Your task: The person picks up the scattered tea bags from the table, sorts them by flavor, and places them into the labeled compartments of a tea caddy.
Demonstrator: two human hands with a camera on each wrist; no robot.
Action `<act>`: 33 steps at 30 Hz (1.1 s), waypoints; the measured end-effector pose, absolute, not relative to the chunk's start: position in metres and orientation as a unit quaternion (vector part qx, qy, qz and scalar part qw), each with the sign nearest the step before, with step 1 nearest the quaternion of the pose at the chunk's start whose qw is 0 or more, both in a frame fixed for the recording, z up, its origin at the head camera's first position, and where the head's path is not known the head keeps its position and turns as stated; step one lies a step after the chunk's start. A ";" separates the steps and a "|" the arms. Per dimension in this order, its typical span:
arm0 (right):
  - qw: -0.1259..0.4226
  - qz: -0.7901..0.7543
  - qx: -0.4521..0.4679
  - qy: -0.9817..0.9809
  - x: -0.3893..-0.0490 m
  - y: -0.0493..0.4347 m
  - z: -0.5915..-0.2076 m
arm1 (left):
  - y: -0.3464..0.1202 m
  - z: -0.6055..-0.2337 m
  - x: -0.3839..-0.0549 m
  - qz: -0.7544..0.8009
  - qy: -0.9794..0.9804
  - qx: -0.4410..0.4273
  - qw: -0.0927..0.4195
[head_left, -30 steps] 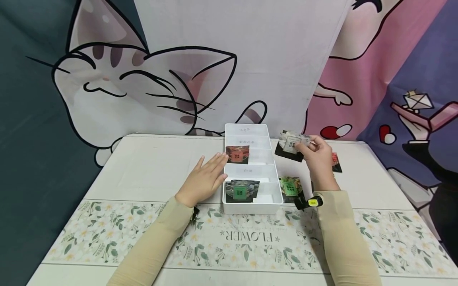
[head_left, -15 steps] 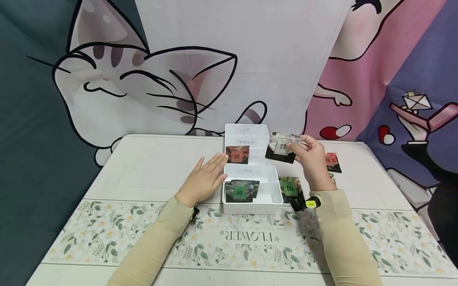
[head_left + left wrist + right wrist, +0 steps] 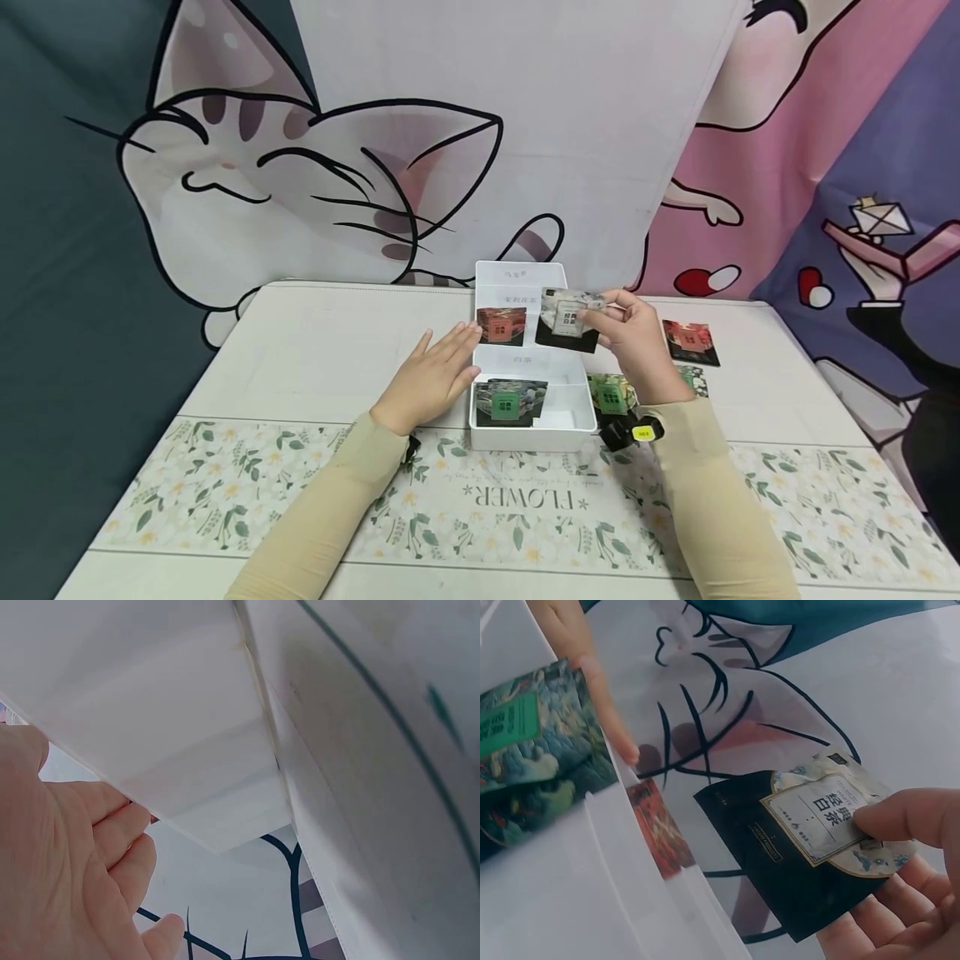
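Observation:
A white divided box (image 3: 534, 440) stands lengthwise on the table. My left hand (image 3: 427, 379) lies with straight fingers against its left rim; the left wrist view shows the fingertips at the box wall (image 3: 172, 727). My right hand (image 3: 637, 346) pinches a black-and-white tea sachet (image 3: 566, 329) between thumb and fingers, over the box's right side. In the right wrist view the sachet (image 3: 802, 832) is tilted, its printed label facing up. A red tea sachet (image 3: 501, 326) sits in a middle compartment, and green tea sachets (image 3: 510, 403) in the nearest one.
Right of the box lies a green-yellow tea sachet (image 3: 609, 392), partly behind my right wrist. Farther right are a red tea sachet (image 3: 690, 342) and a partly covered one (image 3: 693, 379). A floral runner (image 3: 525, 508) crosses the table; a cartoon cloth (image 3: 420, 167) hangs behind.
My right hand has carried the black-and-white tea sachet leftward, from beside the box to over it, uncovering the red sachet at the right. My left hand has stayed at the rim.

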State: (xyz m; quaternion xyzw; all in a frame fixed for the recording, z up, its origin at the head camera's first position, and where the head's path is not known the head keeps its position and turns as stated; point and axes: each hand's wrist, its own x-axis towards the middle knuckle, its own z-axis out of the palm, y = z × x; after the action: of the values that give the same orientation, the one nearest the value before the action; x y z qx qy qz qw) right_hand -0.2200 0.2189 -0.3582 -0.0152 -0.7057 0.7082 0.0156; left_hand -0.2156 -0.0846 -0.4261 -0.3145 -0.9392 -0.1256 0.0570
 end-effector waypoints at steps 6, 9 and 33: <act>-0.009 0.689 -0.017 -0.724 -0.222 0.212 -0.364 | -0.084 -0.427 -0.216 -0.128 -0.939 -0.313 0.055; -0.018 0.684 -0.011 -0.729 -0.222 0.210 -0.368 | -0.083 -0.427 -0.215 -0.127 -0.940 -0.314 0.053; 0.030 0.592 0.048 -0.804 -0.222 0.195 -0.380 | -0.085 -0.428 -0.216 -0.129 -0.939 -0.314 0.053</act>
State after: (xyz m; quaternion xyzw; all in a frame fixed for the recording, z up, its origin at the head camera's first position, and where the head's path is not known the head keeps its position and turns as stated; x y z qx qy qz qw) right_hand -0.2225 0.1952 -0.3798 0.0482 -0.8039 0.5921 0.0302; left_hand -0.2158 -0.0855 -0.4278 -0.3136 -0.9392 -0.1295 0.0533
